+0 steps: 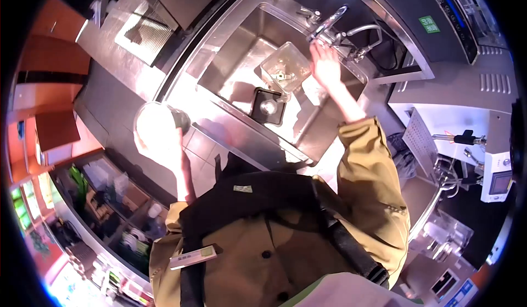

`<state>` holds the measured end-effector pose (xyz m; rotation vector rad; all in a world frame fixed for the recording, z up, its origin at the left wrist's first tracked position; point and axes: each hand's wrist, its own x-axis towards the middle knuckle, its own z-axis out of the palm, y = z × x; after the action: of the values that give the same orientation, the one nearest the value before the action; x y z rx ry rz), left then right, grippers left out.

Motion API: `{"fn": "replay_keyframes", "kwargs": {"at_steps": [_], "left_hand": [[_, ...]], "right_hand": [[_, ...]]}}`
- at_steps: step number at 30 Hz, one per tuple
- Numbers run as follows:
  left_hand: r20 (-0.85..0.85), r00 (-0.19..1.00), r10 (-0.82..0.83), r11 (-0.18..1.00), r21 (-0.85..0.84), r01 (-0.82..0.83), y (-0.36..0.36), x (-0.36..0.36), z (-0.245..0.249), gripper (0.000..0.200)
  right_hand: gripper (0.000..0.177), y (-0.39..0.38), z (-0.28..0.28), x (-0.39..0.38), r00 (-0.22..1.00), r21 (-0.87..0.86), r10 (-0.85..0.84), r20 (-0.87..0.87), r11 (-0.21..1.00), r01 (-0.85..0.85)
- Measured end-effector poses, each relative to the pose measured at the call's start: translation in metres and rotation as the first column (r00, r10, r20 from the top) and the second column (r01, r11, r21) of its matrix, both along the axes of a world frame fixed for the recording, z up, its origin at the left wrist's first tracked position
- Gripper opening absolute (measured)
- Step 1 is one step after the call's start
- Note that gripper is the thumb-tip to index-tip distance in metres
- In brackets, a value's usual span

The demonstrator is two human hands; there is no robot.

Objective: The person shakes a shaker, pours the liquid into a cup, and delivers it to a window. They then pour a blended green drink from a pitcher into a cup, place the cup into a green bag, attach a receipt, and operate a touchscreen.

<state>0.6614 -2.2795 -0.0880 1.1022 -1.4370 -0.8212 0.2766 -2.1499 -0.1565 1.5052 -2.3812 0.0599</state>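
Observation:
My left hand [171,145] is out over the floor on the left, washed out by bright light. It holds a round container [151,117] with a pale rim and a darker right side; the glare hides its exact kind and contents. My right hand [326,65] reaches across the metal sink [219,65], its fingers on the faucet [329,27]. Just left of that hand, a clear square blender jar [286,65] lies in the basin, with metal blades visible inside. Beside it rests a black square piece [268,106] with a shiny round centre.
A second curved tap [369,29] stands right of the faucet. Further right is a steel machine [439,27] with a green sticker. A clear container [442,233] sits at the lower right. On the left, shelves [115,186] with goods border the tiled floor [112,117].

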Motion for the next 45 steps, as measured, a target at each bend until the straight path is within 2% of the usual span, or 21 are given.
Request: {"fn": "replay_keyframes", "kwargs": {"at_steps": [2,3,4,5,9,12,15,16,17,21,24,25,26,27,28,29,32,36,40,42,45], "left_hand": [[-0.008,0.998,0.066,0.998,0.007,-0.066,0.022,0.015,0.004,0.089],[-0.005,0.994,0.106,0.994,0.007,-0.106,0.035,0.026,0.007,0.088],[-0.004,0.989,0.15,0.989,0.012,-0.15,0.05,0.037,0.01,0.088],[-0.008,0.982,0.191,0.981,0.017,-0.191,0.064,0.048,0.012,0.088],[0.001,0.94,0.341,0.94,0.023,-0.341,0.096,0.071,0.03,0.086],[-0.221,0.891,0.397,0.911,0.21,-0.354,0.117,0.112,0.044,0.093],[-0.084,0.792,0.604,0.795,-0.012,-0.607,0.132,0.186,0.023,0.097],[0.004,0.73,0.683,0.729,-0.066,-0.682,0.143,0.214,0.02,0.099],[-0.005,0.703,0.711,0.699,-0.104,-0.708,0.156,0.24,0.017,0.1],[-0.137,0.55,0.824,0.527,-0.171,-0.832,0.213,0.335,0.006,0.101],[-0.234,0.405,0.884,0.356,-0.224,-0.907,0.269,0.415,0.018,0.098],[-0.119,0.292,0.949,0.27,-0.174,-0.947,0.296,0.442,0.021,0.098],[-0.154,0.236,0.96,0.209,-0.169,-0.963,0.318,0.471,0.022,0.099],[-0.148,0.157,0.976,0.133,-0.159,-0.978,0.342,0.504,0.027,0.099],[-0.151,0.074,0.986,0.053,-0.133,-0.99,0.363,0.523,0.029,0.098],[-0.187,0.013,0.982,-0.008,-0.112,-0.994,0.386,0.545,0.038,0.098],[-0.215,-0.133,0.968,-0.16,-0.116,-0.98,0.461,0.624,0.039,0.096],[-0.214,-0.197,0.957,-0.212,-0.05,-0.976,0.537,0.702,0.062,0.095],[-0.329,-0.147,0.933,-0.18,-0.072,-0.981,0.572,0.767,0.073,0.087],[-0.353,-0.111,0.929,-0.154,-0.097,-0.983,0.582,0.798,0.076,0.086],[-0.429,-0.124,0.895,-0.176,-0.084,-0.981,0.586,0.83,0.071,0.084]], "right_hand": [[0.051,0.001,-0.012,-0.041,0.985,-0.038,0.016,-0.174,0.999,-0.024],[0.048,0.002,-0.023,-0.056,0.962,0.141,-0.271,0.033,0.954,0.264],[0.045,0.021,-0.052,-0.085,0.93,0.049,0.042,-0.365,0.998,-0.025],[0.045,0.029,-0.035,-0.077,0.998,-0.171,0.039,0.045,0.985,-0.031],[0.051,0.048,-0.036,-0.103,0.953,0.211,0.236,-0.191,0.958,-0.195],[0.052,0.045,-0.001,-0.077,0.929,0.638,0.231,-0.288,0.77,0.006],[0.049,0.056,0.003,-0.075,0.97,0.485,0.201,-0.139,0.867,-0.11],[0.049,0.05,0.029,-0.04,0.974,0.255,0.216,0.069,0.94,-0.227],[0.049,0.044,0.057,0.0,0.983,0.344,0.137,0.123,0.923,-0.172],[0.046,-0.027,0.121,0.208,0.828,0.135,0.278,0.487,0.913,-0.386],[0.043,-0.049,0.113,0.412,0.476,-0.196,0.482,0.736,0.824,-0.532],[0.047,-0.07,0.074,0.485,0.278,-0.317,0.623,0.731,0.67,-0.671],[0.052,-0.064,0.061,0.572,-0.074,-0.456,0.594,0.801,0.524,-0.719],[0.058,-0.048,0.072,0.658,-0.133,-0.377,0.538,0.832,0.374,-0.848],[0.06,-0.037,0.065,0.735,-0.343,-0.461,0.564,0.751,0.076,-0.884],[0.061,-0.011,0.068,0.809,-0.463,-0.486,0.378,0.802,-0.039,-0.873],[0.07,0.069,0.085,0.985,-0.628,-0.5,0.274,0.729,-0.414,-0.761],[0.083,0.138,0.065,1.174,-0.763,-0.542,0.218,0.608,-0.587,-0.601],[0.104,0.172,0.073,1.288,-0.805,-0.351,0.474,0.357,-0.731,-0.586],[0.103,0.174,0.073,1.326,-0.772,-0.31,0.399,0.495,-0.749,-0.586],[0.096,0.175,0.065,1.351,-0.869,-0.512,0.24,0.432,-0.728,-0.456]]}}
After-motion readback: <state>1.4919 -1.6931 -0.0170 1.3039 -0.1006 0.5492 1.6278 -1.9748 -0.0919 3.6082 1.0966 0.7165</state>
